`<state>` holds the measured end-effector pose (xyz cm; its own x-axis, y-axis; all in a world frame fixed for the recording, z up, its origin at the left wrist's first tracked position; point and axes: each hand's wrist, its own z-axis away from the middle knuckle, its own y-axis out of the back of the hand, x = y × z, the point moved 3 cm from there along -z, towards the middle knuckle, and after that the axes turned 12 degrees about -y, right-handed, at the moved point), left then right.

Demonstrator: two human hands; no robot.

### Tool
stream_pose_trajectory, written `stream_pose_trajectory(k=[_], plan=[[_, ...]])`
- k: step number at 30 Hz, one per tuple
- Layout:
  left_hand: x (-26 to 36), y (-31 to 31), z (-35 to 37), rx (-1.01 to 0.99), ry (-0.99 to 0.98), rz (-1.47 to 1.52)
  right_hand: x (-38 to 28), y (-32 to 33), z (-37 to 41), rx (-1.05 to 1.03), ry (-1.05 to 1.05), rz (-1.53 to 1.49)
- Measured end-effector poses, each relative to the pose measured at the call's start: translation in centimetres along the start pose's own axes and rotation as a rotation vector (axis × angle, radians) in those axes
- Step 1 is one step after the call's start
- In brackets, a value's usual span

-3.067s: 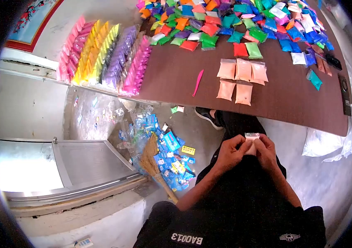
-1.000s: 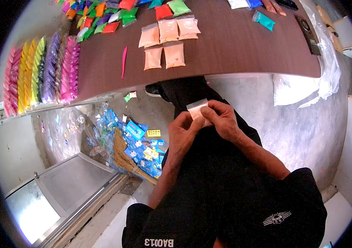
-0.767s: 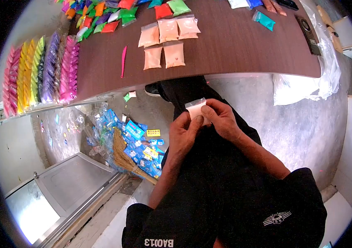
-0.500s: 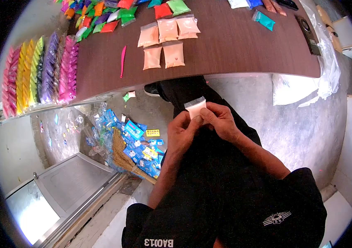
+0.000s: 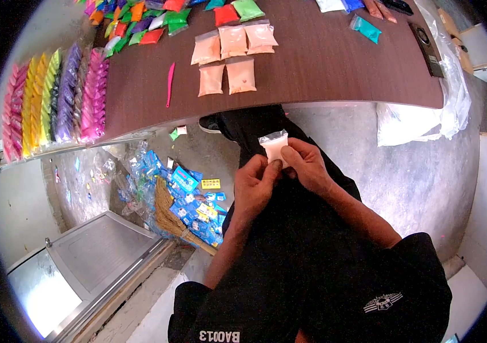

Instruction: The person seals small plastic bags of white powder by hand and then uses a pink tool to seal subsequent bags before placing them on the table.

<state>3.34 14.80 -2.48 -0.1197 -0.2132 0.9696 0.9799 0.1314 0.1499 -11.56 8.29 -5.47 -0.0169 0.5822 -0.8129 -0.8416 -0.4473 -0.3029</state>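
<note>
Above my lap, a small clear bag of pale peach material is pinched between both hands, its clear top edge pointing toward the table. My left hand grips the lower left part, thumb against the bag. On its right side, my right hand holds it with thumb and bent fingers. Several similar peach bags lie grouped near the front edge of the brown table. A pink plastic knife lies to their left.
Colourful small bags are piled at the table's back left, beside long packs of coloured bags. A teal bag and a black device lie right. A broom and blue packaging are on the floor.
The held bag has shifted slightly right and its clear top has spread and tilted. My left hand has moved slightly up and right; both hands still pinch the bag.
</note>
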Motion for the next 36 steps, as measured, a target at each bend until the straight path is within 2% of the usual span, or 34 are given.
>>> stream_pose_trajectory(k=[6, 8, 12, 14, 20, 25, 29, 31, 34, 36], plan=[[0.3, 0.1, -0.2, 0.001, 0.007, -0.027, 0.0, 0.1, 0.0, 0.003, 0.043, 0.013], [0.2, 0.4, -0.3, 0.121, 0.078, 0.063, 0.3, 0.0, -0.2, -0.020, 0.072, 0.034], [-0.5, 0.8, -0.5, 0.174, 0.096, 0.114, -0.2, -0.3, -0.1, -0.033, 0.068, 0.121], [-0.2, 1.0, -0.6, 0.135, -0.018, 0.029, -0.5, -0.5, 0.0, -0.035, 0.064, 0.111], [0.5, 1.0, -0.3, 0.126, -0.149, -0.072, -0.8, -0.7, 0.0, -0.019, 0.041, 0.064], [-0.7, 0.8, -0.2, 0.129, -0.056, 0.036, -0.2, -0.3, -0.2, -0.023, 0.007, 0.048], [-0.8, 0.9, -0.2, 0.187, 0.023, 0.085, -0.1, -0.5, -0.4, -0.032, 0.138, 0.118], [-0.9, 1.1, -0.1, 0.182, -0.013, 0.077, -0.2, -0.6, -0.3, -0.026, 0.173, 0.156], [-0.3, 1.1, -0.1, 0.171, -0.090, 0.053, -0.3, -0.9, -0.2, -0.030, 0.118, 0.120], [-0.1, 1.1, -0.2, 0.166, -0.131, 0.038, -0.1, -0.8, -0.3, 0.009, 0.086, 0.008]])
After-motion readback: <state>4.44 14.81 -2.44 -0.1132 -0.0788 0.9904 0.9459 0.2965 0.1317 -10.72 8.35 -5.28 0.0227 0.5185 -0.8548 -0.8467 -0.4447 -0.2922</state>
